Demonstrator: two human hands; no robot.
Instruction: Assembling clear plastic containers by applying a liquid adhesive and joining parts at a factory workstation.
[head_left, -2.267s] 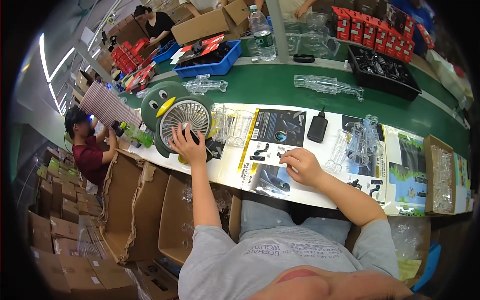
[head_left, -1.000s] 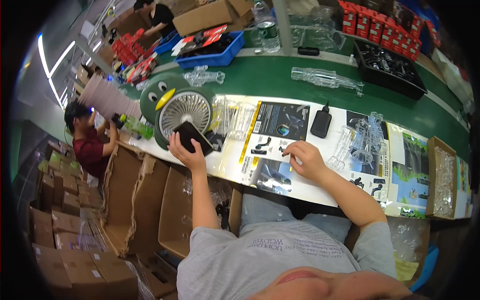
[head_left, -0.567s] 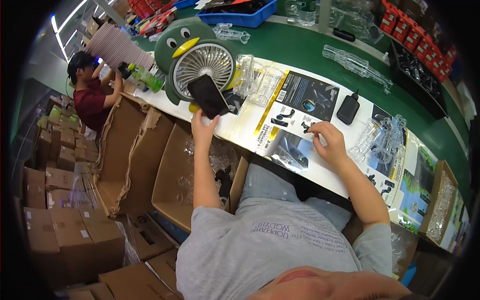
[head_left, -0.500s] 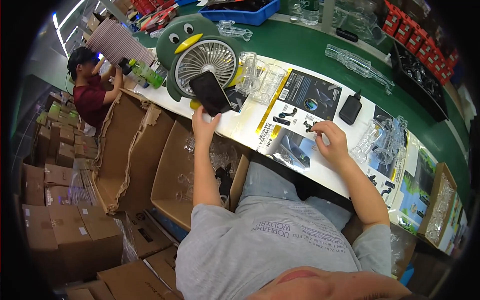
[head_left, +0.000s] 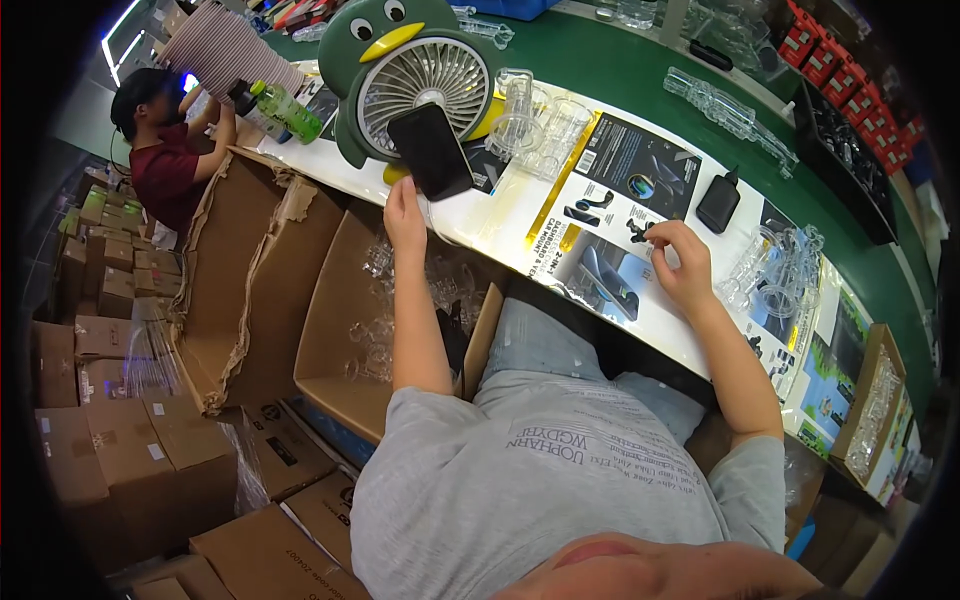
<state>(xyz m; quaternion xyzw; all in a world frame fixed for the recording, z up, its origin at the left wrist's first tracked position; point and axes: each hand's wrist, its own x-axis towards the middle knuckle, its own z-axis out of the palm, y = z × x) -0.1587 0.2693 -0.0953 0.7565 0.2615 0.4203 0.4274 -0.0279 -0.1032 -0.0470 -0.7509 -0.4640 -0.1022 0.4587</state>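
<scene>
A dark-screened phone (head_left: 430,152) leans against a green bird-shaped fan (head_left: 375,75) at the back of the white table. My left hand (head_left: 405,215) is at the phone's lower left corner, fingers stretched upward, not wrapped round it; whether they touch it I cannot tell. Loosely bent, my right hand (head_left: 683,265) hovers over the printed packaging sheet (head_left: 610,240), a gap between thumb and fingers and nothing visible in them. To its upper right lies a small black bottle (head_left: 718,203) with a pointed tip. Clear plastic trays (head_left: 545,130) sit beside the fan.
More clear plastic trays (head_left: 775,275) lie to the right, near a narrow carton (head_left: 868,410). An open cardboard box (head_left: 335,330) holding clear plastic stands below my left forearm. Another person (head_left: 170,150) works at the far left, near a green-labelled bottle (head_left: 288,112).
The whole view has shifted, the table sitting higher in it. My left hand has turned slightly, fingers more upright beside the phone. My right hand stays over the sheet.
</scene>
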